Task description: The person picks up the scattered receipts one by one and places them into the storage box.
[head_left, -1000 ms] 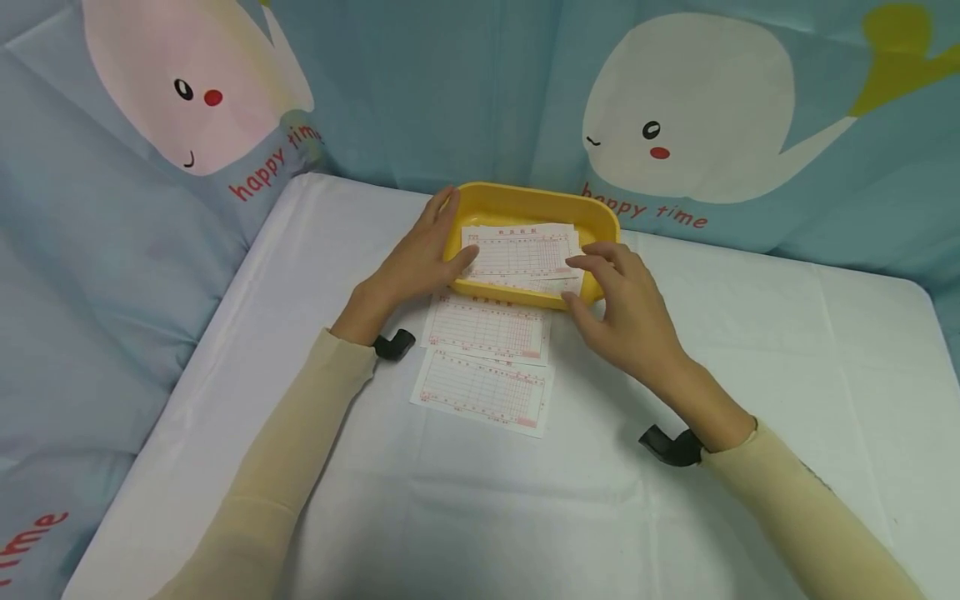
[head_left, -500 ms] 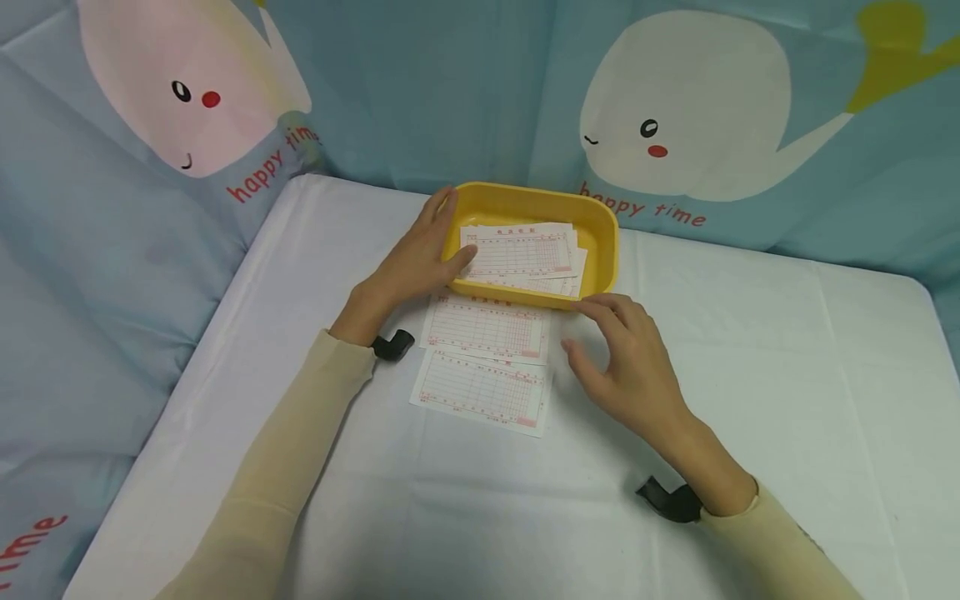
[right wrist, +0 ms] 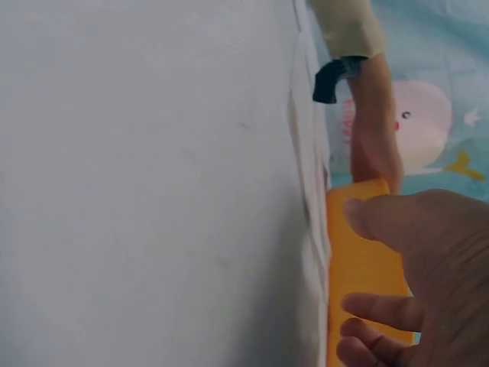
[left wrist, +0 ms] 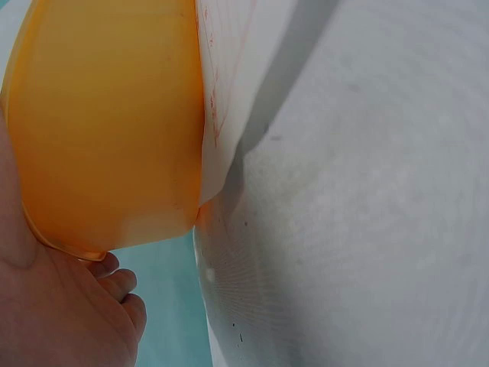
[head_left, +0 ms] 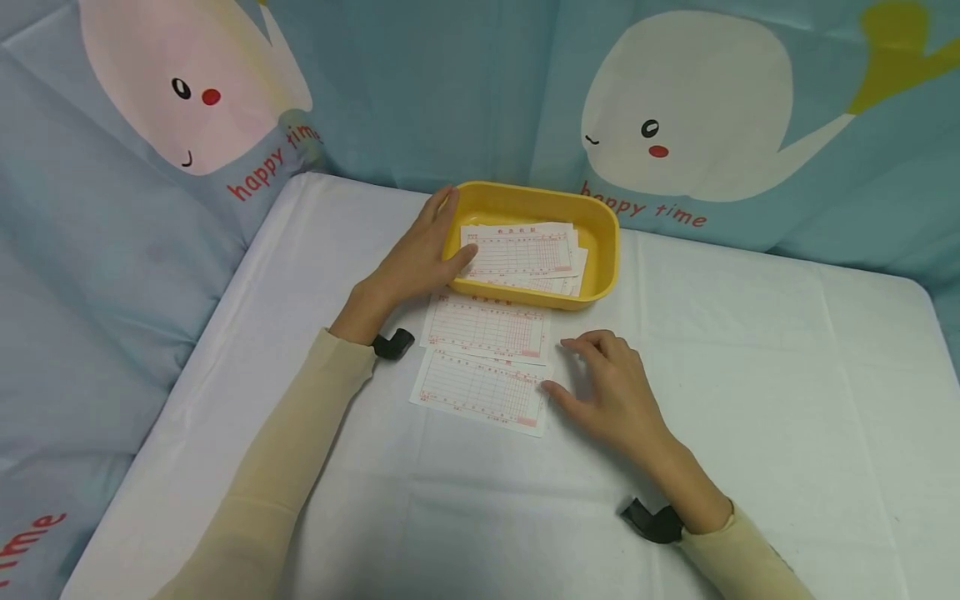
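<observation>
A yellow plastic tray stands near the table's back edge, holding a stack of white forms printed in red. My left hand grips its left end, thumb over the rim and fingers outside. In the left wrist view, that hand lies against the tray's rim. In front of the tray lie more such forms, the upper one overlapping the lower one. My right hand hovers at their right edge, thumb and fingers apart, holding nothing; whether the thumb touches paper I cannot tell.
A white cloth covers the table. Blue curtains with printed whales hang behind and at the left. Each wrist carries a black mount, one at the left sleeve and one at the right.
My right hand has left the tray's right front corner and moved toward me, to beside the forms on the table. The left hand and the tray have stayed in place.
</observation>
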Available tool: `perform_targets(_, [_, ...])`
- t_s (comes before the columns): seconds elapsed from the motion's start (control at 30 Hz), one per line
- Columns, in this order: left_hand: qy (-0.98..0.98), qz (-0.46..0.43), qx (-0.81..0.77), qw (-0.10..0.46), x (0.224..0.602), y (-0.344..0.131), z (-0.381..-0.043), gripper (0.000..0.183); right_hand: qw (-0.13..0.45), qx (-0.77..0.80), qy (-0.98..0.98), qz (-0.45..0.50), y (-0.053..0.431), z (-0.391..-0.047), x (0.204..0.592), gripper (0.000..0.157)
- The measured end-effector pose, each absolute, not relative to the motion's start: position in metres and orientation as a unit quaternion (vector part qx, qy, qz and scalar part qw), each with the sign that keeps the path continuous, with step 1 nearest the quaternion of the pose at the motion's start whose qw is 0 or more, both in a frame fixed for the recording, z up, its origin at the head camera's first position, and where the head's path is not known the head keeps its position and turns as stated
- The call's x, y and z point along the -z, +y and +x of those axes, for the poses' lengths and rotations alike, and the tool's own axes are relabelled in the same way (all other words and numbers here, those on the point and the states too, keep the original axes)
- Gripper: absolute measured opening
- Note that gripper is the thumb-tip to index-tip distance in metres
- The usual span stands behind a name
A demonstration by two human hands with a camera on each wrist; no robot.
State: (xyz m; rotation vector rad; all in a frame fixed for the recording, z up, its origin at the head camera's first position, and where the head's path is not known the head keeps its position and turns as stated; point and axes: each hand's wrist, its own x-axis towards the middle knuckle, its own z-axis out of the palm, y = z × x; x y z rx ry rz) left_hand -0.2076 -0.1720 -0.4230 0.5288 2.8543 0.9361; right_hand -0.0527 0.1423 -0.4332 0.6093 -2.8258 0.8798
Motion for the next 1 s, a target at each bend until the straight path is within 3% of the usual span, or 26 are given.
perform_targets(0.37, [0.936,0.168,-0.304,0.051,0.423,-0.171,-0.208,0.091,0.015,-0.274,-0.942,0.192,0.135,-0.048,0.44,0.059])
perform_targets(0.63, [0.936,0.171,-0.303,0.053,0.423,-0.173,-0.208,0.091,-0.03,-0.295,-0.941,0.162,0.129,-0.048,0.438,0.042])
perform_targets(1.0, [0.935,0.168,-0.306,0.053,0.421,-0.172,-0.207,0.091,-0.045,-0.391,-0.899,0.193,0.124,-0.047,0.44,0.017])
